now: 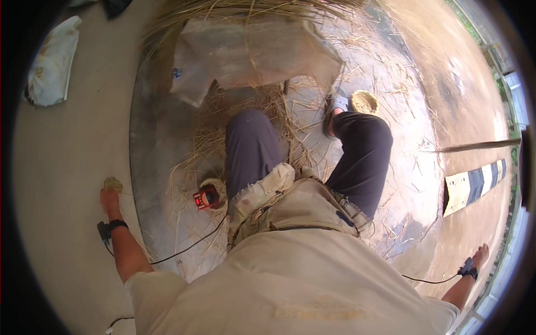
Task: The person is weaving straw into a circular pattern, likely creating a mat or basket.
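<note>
My left hand (109,202) is stretched out to the left over the bare floor. It grips a small round woven straw piece (113,183), partly covered by the fingers. Out to the far right, my right hand (481,253) is held away from my body with nothing visible in it. Beside my left knee sits another woven straw ring (214,184), and a red device with a lit display (205,198) rests in or against it. A round straw coil bowl (364,101) stands by my right foot (338,104).
A pale woven plastic sheet (251,52) hangs before me, below a heap of long straw (234,7). Loose straw litters the dark mat (155,138). A white sack (55,63) lies far left. At right are a pole (481,145) and a striped ramp block (473,187). Cables run from both wrists.
</note>
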Tool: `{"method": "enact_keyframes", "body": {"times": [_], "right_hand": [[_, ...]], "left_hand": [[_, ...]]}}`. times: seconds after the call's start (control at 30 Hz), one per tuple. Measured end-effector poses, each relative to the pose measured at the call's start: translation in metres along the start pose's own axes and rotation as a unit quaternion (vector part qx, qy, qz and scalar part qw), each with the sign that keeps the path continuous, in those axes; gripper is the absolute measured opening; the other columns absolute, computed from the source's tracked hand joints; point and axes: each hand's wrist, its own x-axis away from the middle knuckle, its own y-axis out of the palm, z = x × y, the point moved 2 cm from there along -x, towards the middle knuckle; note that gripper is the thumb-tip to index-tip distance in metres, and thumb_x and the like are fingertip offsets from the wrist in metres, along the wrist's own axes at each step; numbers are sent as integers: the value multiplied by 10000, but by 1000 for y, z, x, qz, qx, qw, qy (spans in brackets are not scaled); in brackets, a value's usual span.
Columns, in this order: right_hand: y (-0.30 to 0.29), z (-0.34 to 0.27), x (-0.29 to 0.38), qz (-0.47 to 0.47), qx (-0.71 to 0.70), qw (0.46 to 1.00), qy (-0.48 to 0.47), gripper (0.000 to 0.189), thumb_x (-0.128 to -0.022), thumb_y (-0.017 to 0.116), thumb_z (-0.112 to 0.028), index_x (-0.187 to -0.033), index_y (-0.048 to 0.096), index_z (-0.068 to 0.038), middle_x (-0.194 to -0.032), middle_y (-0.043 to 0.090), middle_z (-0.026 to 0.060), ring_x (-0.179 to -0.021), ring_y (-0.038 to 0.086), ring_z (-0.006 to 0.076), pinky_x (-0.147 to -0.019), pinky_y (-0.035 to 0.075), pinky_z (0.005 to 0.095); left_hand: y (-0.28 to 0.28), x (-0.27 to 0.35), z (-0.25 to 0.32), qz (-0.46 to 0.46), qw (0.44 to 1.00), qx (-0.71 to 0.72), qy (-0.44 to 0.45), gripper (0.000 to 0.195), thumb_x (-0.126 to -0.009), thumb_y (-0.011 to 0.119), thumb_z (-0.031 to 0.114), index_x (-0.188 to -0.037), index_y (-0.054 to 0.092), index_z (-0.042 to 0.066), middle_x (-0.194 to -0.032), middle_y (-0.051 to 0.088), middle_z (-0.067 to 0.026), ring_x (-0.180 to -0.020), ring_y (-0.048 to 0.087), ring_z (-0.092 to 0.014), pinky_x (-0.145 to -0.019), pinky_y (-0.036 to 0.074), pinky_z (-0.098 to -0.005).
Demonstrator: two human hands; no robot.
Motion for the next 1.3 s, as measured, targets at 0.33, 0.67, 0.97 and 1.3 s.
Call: {"method": "enact_keyframes", "body": {"times": [0.33, 0.67, 0.97, 1.3], "right_hand": [[390, -298, 417, -627, -54, 762, -152, 189, -924, 596, 19, -1097, 668, 35, -794, 649, 58, -632, 576, 127, -563, 469, 308], [458, -407, 589, -667, -127, 640, -360, 105, -981, 628, -86, -1046, 666, -12, -860, 678, 204, -797, 686, 417, -695, 544, 472], [458, -402, 590, -653, -99, 642, -388, 101, -975, 617, -91, -1023, 656, -12, -867, 682, 206, -798, 680, 431, -702, 533, 495], [464, -402, 606, -638, -139, 637, -410, 134, -1004, 579, -87, -994, 660, 20, -743, 617, 92, -610, 613, 203, -563, 496, 365]], "left_hand": [[-40, 277, 269, -216, 801, 362, 425, 288, -1018, 582, 250, -1122, 658, -7, -903, 734, -200, -799, 722, -285, -721, 549, -408], [-97, 416, 315, -322, 680, 396, 526, 159, -1005, 618, 140, -1038, 630, -16, -859, 666, -228, -771, 686, -393, -671, 519, -438], [-96, 422, 317, -322, 666, 400, 541, 158, -1004, 629, 136, -1047, 633, -16, -880, 677, -221, -773, 684, -400, -680, 530, -435], [-97, 440, 312, -99, 689, 329, 638, 175, -946, 696, 126, -1051, 618, 11, -860, 656, -177, -749, 681, -397, -611, 543, -475]]}}
